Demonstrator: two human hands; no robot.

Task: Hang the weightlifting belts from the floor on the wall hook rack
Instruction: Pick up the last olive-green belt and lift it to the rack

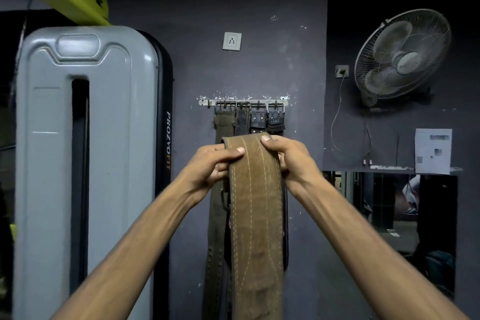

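Both forearms reach toward the hook rack (243,102). Left hand (207,166) and right hand (291,158) clamp the tan belt (255,205) at its top fold, directly below the rack; its long axis hangs vertical. Neither hand is nearer.

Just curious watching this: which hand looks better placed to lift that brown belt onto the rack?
Probably the left hand. The only free hook shows at the rack's left end; the right hand can steady the belt.
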